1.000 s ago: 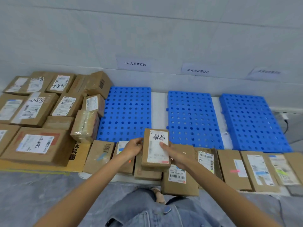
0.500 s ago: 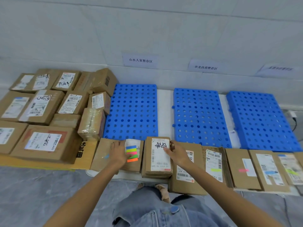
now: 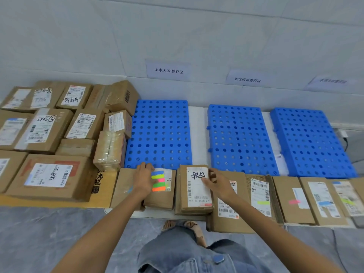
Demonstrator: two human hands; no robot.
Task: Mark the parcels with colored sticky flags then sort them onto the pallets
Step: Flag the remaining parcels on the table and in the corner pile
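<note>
Since 1 second ago the parcel point(image 3: 197, 186) has come down out of the air and now lies flat on a short stack point(image 3: 178, 196) of other parcels at the near edge of the bench point(image 3: 199, 133), while the left hand point(image 3: 143, 179) has left it and gone to the sticky flags point(image 3: 158, 181). That hand lies flat with straight fingers, covering the left edge of the flags, whose blue, yellow-green, pink, green and orange strips sit on the next parcel point(image 3: 161, 200) to the left. The right hand point(image 3: 218, 184) holds the parcel at its far right edge, thumb laid across the white label with black handwriting, fingers bent at the side. Beyond the hands, 3 blue pallets point(image 3: 159, 133) with round holes lie side by side against the wall point(image 3: 177, 32), each under a paper sign point(image 3: 168, 70). A row of parcels point(image 3: 291, 200) runs off to the right, some with pink, green or blue flags. Larger boxes point(image 3: 49, 174) are piled on the left.
</note>
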